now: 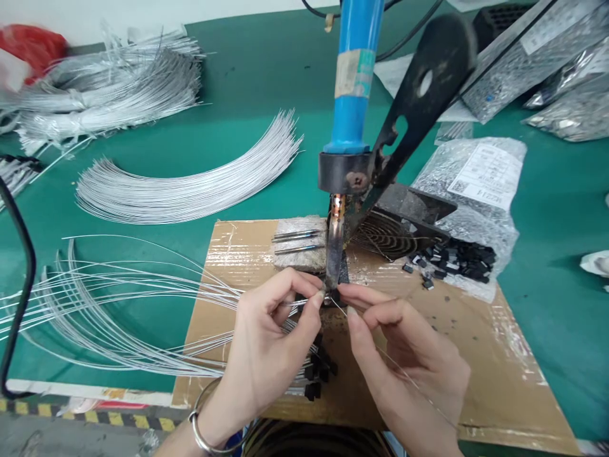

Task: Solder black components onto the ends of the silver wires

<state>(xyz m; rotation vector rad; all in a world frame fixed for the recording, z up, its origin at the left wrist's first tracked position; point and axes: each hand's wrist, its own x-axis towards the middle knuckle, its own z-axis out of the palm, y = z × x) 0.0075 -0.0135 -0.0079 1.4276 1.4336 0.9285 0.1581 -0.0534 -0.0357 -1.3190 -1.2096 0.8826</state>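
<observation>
A blue-handled soldering iron (354, 120) is clamped in a black metal stand (423, 82), its tip pointing down between my hands. My left hand (276, 343) pinches a thin white wire (299, 303) just left of the tip, thumb against index finger. On the other side, my right hand (404, 355) holds a thin strand of solder wire (392, 360), which runs from the tip down across the palm. A small dark part sits under the tip, mostly hidden by fingertips. Below my left hand lie several white wires with black connectors (313, 388) on their ends.
A cardboard sheet (476, 355) covers the work area on the green table. Beyond it lies a bundle of white wires (190, 190). Loose black connectors (459, 259) spill from a plastic bag (495, 158). Metal tips rest on a worn pad (299, 259).
</observation>
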